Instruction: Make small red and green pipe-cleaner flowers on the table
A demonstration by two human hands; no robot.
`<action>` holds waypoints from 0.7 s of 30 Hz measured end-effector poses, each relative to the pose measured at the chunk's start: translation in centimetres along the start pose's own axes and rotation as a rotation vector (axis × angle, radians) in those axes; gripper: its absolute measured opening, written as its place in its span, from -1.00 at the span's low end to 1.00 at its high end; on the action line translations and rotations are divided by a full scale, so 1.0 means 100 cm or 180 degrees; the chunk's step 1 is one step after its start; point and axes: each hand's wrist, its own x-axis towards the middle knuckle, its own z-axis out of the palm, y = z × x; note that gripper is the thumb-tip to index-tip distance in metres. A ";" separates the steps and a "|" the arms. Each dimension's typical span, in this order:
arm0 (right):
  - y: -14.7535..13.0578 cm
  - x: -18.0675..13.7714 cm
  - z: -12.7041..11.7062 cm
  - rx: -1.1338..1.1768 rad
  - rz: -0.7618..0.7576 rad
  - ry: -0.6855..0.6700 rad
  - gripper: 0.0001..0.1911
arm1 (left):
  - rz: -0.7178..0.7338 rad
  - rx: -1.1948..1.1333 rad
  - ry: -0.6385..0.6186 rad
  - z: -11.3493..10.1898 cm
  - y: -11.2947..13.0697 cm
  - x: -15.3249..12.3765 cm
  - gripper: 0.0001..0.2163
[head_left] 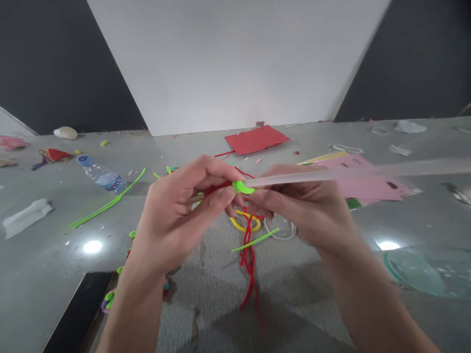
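My left hand (184, 211) pinches a short bright green pipe cleaner piece (242, 187) between thumb and forefinger. Something red shows behind those fingers, partly hidden. From the other side my right hand (305, 203) closes thumb and fingertips on the same green piece. A long translucent stick (353, 172) runs from the green piece across the right hand to the right edge; whether the fingers grip it I cannot tell. Under the hands lie twisted red pipe cleaners (250, 264), a loose green pipe cleaner (255, 240) and a yellow ring (239, 225).
A water bottle (103, 175) and long green pipe cleaners (110, 206) lie at left. Near the front left is a black phone-like slab (81, 314). Red sheets (257, 139) lie at the back, pink sheets (368, 184) at right, with a clear plastic container (415, 272) nearer.
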 end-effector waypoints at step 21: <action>0.003 0.004 -0.018 -0.1278 0.0221 -0.1504 -0.86 | -0.0293 0.1620 -0.1812 -0.019 -0.009 0.000 -0.87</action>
